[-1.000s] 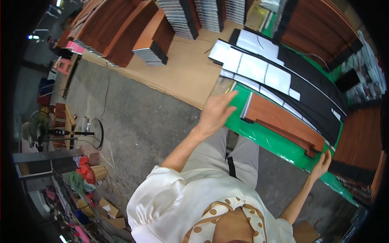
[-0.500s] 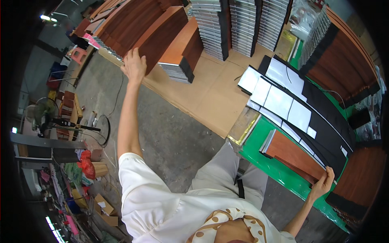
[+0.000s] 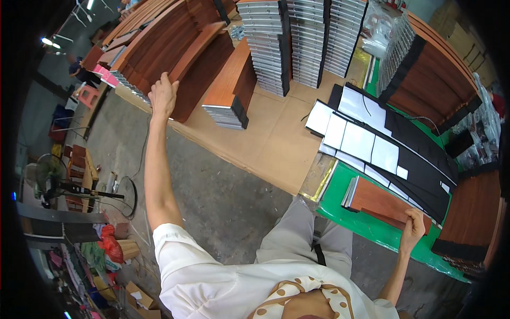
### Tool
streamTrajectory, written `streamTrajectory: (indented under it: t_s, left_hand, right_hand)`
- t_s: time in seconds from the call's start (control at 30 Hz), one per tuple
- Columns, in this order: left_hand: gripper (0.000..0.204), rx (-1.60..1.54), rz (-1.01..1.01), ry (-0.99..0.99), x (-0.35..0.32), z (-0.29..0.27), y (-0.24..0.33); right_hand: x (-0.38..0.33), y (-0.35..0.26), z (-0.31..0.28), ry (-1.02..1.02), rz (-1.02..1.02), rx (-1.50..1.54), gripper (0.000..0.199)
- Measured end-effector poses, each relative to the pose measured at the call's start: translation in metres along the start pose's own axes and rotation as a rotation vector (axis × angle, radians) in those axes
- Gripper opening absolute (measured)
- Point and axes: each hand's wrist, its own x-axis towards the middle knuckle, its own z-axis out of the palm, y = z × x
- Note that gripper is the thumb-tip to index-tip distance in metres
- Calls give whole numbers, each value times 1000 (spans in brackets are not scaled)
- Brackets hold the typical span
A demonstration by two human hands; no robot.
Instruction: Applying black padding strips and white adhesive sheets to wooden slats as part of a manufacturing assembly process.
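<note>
My left hand (image 3: 163,97) reaches far forward to the near end of a brown wood-grain panel (image 3: 204,72). Its fingers bend over the panel's upper corner; part of the grip is hidden. This panel stands beside a long row of similar brown panels (image 3: 154,45). At the right, my right hand (image 3: 414,229) is closed over the right end of a short stack of brown panels (image 3: 385,203), its fingers curled on the top face. That stack lies on a green table surface (image 3: 348,223), its silvery edges showing at the left end.
A brown board-covered bench (image 3: 255,151) carries another short panel stack (image 3: 228,95) and tall stacks with silvery edges (image 3: 265,48). Black strips with white sheets (image 3: 361,141) lie on the green surface. More panels (image 3: 427,80) stand at right. A fan (image 3: 50,181) is at left.
The view has shifted a little. The panel at my left hand has tilted, showing more of its lighter upper side. My right hand's fingers have moved onto the top of the right-hand stack.
</note>
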Motion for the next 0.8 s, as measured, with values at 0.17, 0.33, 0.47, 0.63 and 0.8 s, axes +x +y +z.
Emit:
streamTrajectory:
  t_s: [0.17,0.33,0.47,0.63,0.8]
  left_hand:
    - [39,-857,-129,142,-99,-48,27]
    - [36,-1441,-323,-18,-241,-68,129]
    - [38,-1857,-190,-318,-329,-98,226]
    - [39,-1861,139,-495,-375,-115,317]
    - [28,-1514,174,-620,-318,-115,320]
  right_hand:
    - [2,-27,14,-54,-117,63,19]
    - [13,-89,58,-138,-136,278,15]
    - [27,-143,98,-496,-22,577,38]
    - [28,-133,72,-548,243,835,47]
    - [39,-70,-19,-304,34,178,33]
